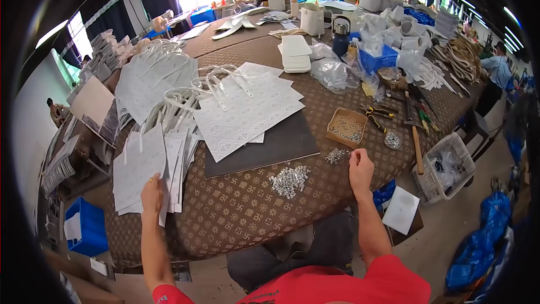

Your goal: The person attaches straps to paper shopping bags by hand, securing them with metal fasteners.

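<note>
My left hand (151, 192) rests on the near edge of a stack of white patterned sheets (143, 166) at the table's left side; whether it grips one I cannot tell. My right hand (360, 170) lies on the brown patterned tablecloth (236, 214), fingers curled beside a small scatter of silver metal pieces (336, 155). A larger heap of silver pieces (289, 180) sits between my hands. A dark grey board (270, 146) lies beyond it, under white patterned bag panels with handles (242, 107).
A cardboard box of metal parts (346, 127), yellow-handled pliers (378, 114), a wooden-handled tool (417, 149), a blue bin (378, 59) and plastic bags crowd the right. A white basket (441, 170) stands off the table's right edge. Other people work at the far end.
</note>
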